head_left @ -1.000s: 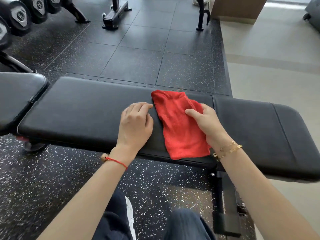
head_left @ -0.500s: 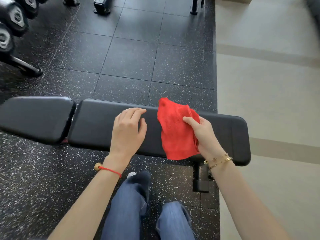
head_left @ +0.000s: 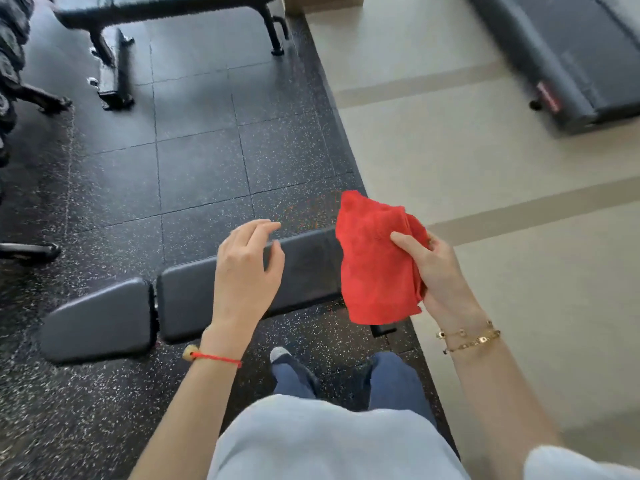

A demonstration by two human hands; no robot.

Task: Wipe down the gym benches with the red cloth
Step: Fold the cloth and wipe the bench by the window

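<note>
A: What has changed over the last second?

B: Both hands have come up off the bench. The right hand grips the red cloth bunched in its fingers, and the cloth now hangs in the air above the right end of the surface rather than lying flat on the pad. The left hand hovers over the middle of that pad with relaxed fingers, holding nothing.

A: And the person?

B: Standing taller, I judge: the bench looks lower and smaller, and the legs show beneath the arms.

A: So this bench is finished?

B: Most likely. The cloth is off the pad, so no wiping is under way. The seat pad at the left end sits just beside the long pad, apart from both hands.

A: What lies beyond?

B: Across the speckled floor stands another bench at the far edge, probably next in line. A dark machine sits far right on the pale floor.
</note>
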